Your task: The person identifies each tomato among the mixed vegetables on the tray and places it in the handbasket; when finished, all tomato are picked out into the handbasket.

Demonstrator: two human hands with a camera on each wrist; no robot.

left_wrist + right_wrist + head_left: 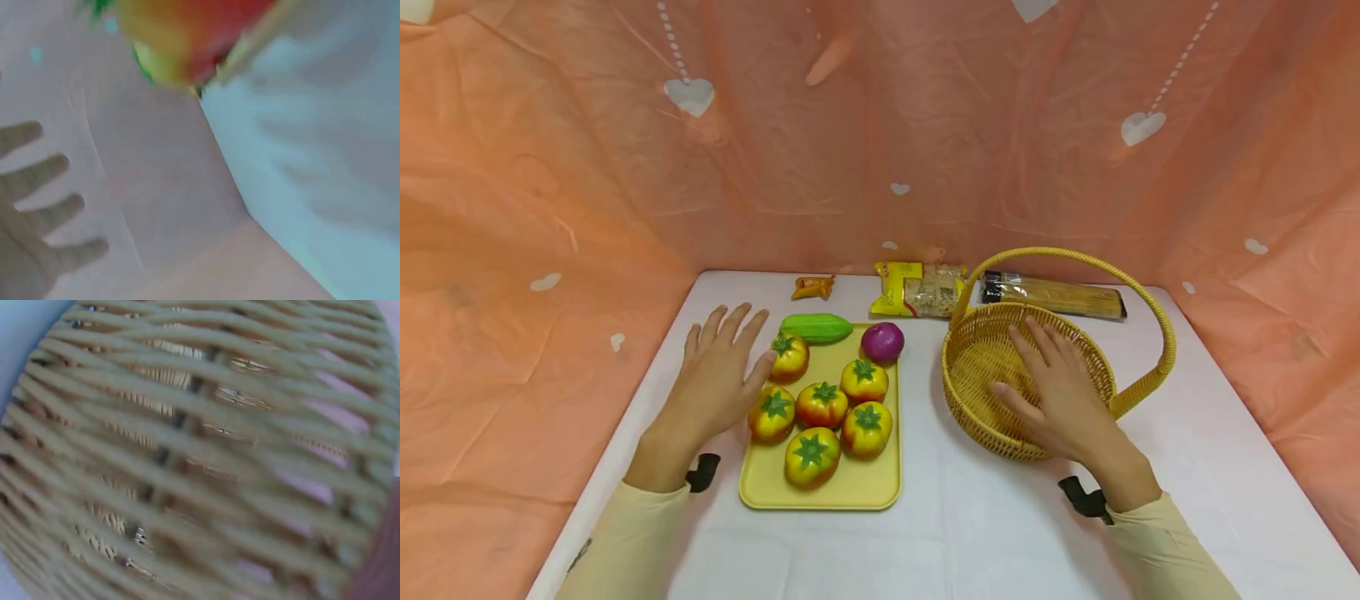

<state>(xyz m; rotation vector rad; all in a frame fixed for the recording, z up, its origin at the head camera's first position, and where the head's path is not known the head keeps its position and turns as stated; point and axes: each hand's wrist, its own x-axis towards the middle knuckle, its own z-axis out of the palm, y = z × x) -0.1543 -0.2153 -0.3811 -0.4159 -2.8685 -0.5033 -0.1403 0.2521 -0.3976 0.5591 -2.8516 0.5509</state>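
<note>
Wicker basket (992,350) sits on the white table (985,533), just right of the yellow tray (850,492). Right hand (1060,396) lies over the basket's near rim, fingers straight and spread, reaching into the bowl; whether the palm actually touches the weave can't be told. Basket's near wall is partly hidden behind that hand. Right wrist view is only blurred weave (187,456), hand barely in shot at the corner.

Left hand (718,379) is just left of the tray, fingers spread and flat, thumb tip at the rear-left tomato (792,357); contact unclear. Left wrist view is heavily blurred: fingers (44,206) spread, a red-yellow tomato (181,37) cut off at the top edge.

On the tray: five more tomatoes (823,404), a green cucumber (816,327) at the far edge, purple onion (882,342) at the far-right corner.

Behind the tray: small orange packet (812,287), yellow bag (917,289). Behind the basket: long pasta pack (1060,297), partly blocked by the handle (1157,325)
</note>
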